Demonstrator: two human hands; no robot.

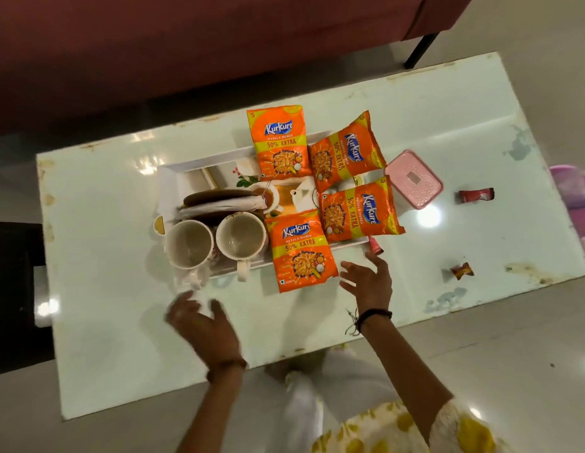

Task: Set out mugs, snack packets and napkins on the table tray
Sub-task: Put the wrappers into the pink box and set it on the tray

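Note:
A white rectangular tray (173, 178) lies on the glossy white table (121, 322). Several orange snack packets rest on its right half, the nearest one (301, 253) hanging over the front rim. Two empty cream mugs (188, 245) (241, 237) stand side by side at the tray's front left. Behind them lies a stack of white napkins (222, 206) between brown coasters. My left hand (202, 322) hovers open over the table in front of the mugs, blurred. My right hand (369, 281) hovers open just right of the nearest packet, holding nothing.
A pink lidded box (413, 179) sits right of the tray. Two small red wrapped sweets (475, 195) (461, 270) lie further right, and a red item (375, 246) pokes out by the tray's front right corner. A maroon sofa (186, 44) runs behind the table.

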